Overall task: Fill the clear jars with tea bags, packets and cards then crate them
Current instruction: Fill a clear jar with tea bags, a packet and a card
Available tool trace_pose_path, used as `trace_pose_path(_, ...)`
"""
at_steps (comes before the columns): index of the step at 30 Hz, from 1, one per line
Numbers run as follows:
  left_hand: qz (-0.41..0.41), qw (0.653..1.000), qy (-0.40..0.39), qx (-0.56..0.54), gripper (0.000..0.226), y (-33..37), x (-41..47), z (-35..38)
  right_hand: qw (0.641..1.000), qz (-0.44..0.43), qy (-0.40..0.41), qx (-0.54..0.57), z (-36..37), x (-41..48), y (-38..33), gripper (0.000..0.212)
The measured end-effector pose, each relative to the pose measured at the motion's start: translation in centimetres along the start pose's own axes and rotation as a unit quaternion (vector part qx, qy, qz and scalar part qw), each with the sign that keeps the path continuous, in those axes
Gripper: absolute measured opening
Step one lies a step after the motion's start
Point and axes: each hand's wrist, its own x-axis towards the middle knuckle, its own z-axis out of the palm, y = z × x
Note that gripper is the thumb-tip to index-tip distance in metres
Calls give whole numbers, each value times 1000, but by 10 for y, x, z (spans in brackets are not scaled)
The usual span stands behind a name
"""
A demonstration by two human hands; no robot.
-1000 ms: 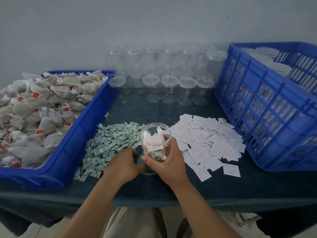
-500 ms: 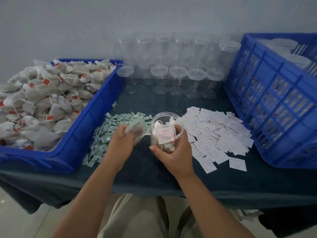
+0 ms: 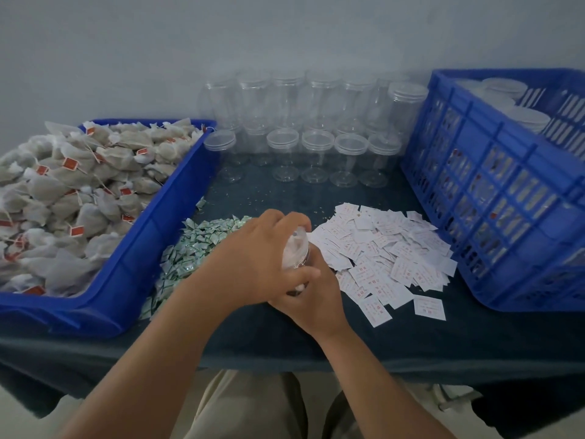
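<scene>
A filled clear jar (image 3: 297, 251) is held over the dark table near its front, tipped to the right. My left hand (image 3: 253, 264) covers its top, fingers curled over the lid, which is mostly hidden. My right hand (image 3: 311, 299) grips the jar's lower body from below. Behind my left hand lies a pile of small green packets (image 3: 193, 251). To the right of the jar spreads a heap of white cards (image 3: 389, 251). Tea bags (image 3: 69, 191) with red tags fill the blue tray (image 3: 139, 258) on the left.
Several empty lidded clear jars (image 3: 316, 144) stand in rows at the back against the wall. A tall blue crate (image 3: 506, 198) at the right holds several closed jars. The table's front edge (image 3: 411, 356) runs just below my wrists.
My left hand, which held the lid beside the jar, has moved right onto the jar's mouth. The jar's open top is now covered and my right hand has shifted lower on it.
</scene>
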Motion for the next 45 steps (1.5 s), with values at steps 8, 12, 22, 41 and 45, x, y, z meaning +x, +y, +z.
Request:
trace_pose_path(8,-60,990,-5,128,64,24,9,5,1000,-12,-5,27,3,5,4,68)
trace_pose_path(12,-122,963,19,241,66,34,8,13,999,-28,-31,-1,5,8,-2,61)
trace_pose_path(22,92,994,11,52,49,11,16,7,991,24,-79,107,-5,6,14,65)
trace_pose_path(41,-105,989,98,-37,77,12,12,25,995,33,-62,69,-2,5,5,60)
trace_pose_path(45,20,985,154,-75,20,6,19,25,986,67,-80,132,-8,4,9,65)
